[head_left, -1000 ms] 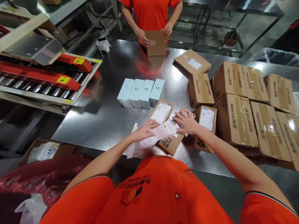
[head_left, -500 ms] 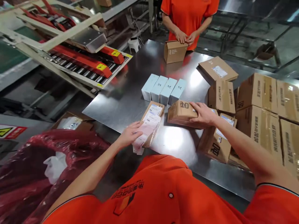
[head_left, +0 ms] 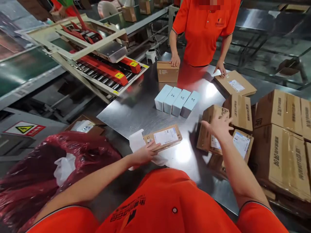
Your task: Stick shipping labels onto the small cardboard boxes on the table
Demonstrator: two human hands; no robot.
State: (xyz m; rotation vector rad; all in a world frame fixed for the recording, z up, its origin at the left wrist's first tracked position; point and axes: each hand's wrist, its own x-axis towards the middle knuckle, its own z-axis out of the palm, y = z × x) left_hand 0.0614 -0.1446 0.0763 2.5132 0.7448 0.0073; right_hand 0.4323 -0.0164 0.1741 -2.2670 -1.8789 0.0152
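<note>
My left hand (head_left: pixel 143 153) rests on a narrow brown parcel (head_left: pixel 165 137) with a white label, near the table's front edge; its fingers lie over the near side and white paper (head_left: pixel 136 140) sticks out beside it. My right hand (head_left: pixel 220 124) has its fingers spread, over a brown carton (head_left: pixel 205 129) at the stack on the right; whether it touches the carton I cannot tell. Several pale blue boxes (head_left: pixel 179 99) stand in a row mid-table. A labelled parcel (head_left: pixel 243 142) lies just right of my right wrist.
Across the metal table (head_left: pixel 119 115), a person in orange touches an upright carton (head_left: pixel 168 72) and a flat cardboard stack (head_left: pixel 234 83). Large cartons (head_left: pixel 286 155) fill the right side. A red plastic bag (head_left: pixel 97 150) is at left, with a roller machine (head_left: pixel 104 69) behind.
My right hand has moved the brown carton right to the stack and its fingers have spread. The narrow parcel has turned under my left hand. The other person's hands have parted; their upright carton moved left.
</note>
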